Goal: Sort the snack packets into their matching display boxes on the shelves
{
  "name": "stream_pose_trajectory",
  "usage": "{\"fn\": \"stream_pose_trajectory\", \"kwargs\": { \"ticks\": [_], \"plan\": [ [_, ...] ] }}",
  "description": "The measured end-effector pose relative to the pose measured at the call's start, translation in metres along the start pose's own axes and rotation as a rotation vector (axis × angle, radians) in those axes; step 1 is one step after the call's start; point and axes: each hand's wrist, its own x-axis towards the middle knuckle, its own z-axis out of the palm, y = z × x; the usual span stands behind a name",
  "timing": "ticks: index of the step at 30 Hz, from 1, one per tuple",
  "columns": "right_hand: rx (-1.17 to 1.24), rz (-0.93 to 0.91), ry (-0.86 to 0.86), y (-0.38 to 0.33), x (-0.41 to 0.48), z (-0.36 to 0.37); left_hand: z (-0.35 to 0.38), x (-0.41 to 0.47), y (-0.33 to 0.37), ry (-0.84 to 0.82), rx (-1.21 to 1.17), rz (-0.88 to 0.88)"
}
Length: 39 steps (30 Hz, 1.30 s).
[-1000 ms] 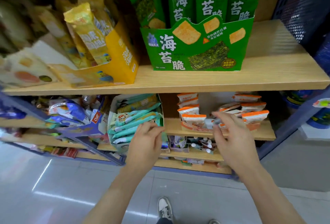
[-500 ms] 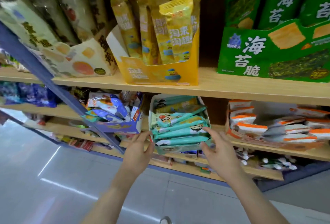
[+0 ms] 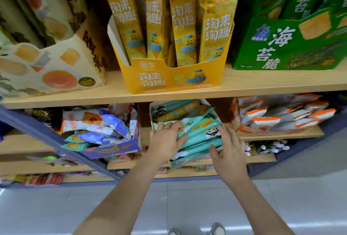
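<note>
A teal display box (image 3: 180, 163) on the second shelf holds a stack of teal snack packets (image 3: 201, 133), with a yellowish packet (image 3: 178, 112) lying near the back. My left hand (image 3: 165, 141) rests flat on the left part of the stack with fingers spread. At the box's right side my right hand (image 3: 228, 148) touches the packets' right ends, fingers straight. Neither hand grips a packet.
To the left stands a purple box (image 3: 120, 149) of mixed blue and white packets; to the right an orange box (image 3: 249, 131) of orange-white packets. On the upper shelf (image 3: 244, 82) stand a cream box (image 3: 56, 69), a yellow box (image 3: 169, 79) and a green box (image 3: 281, 51). A blue diagonal bar (image 3: 47, 137) crosses the left.
The view has shifted left and closer. Both hands moved from the orange box area to the teal box and now lie on its packets.
</note>
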Motion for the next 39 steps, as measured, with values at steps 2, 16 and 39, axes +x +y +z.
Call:
{"fn": "stream_pose_trajectory", "kwargs": {
  "ticks": [2,16,39],
  "plan": [
    [0.009,-0.027,0.047,-0.007,0.0,-0.003,0.0,-0.004,-0.006,0.079,-0.147,0.029],
    [-0.269,-0.293,-0.052,-0.025,0.01,0.014,-0.023,0.002,-0.026,0.007,-0.306,0.029],
    [-0.087,-0.234,0.089,-0.046,0.024,0.024,-0.034,-0.062,-0.017,0.336,-0.305,-0.197]
  ]
}}
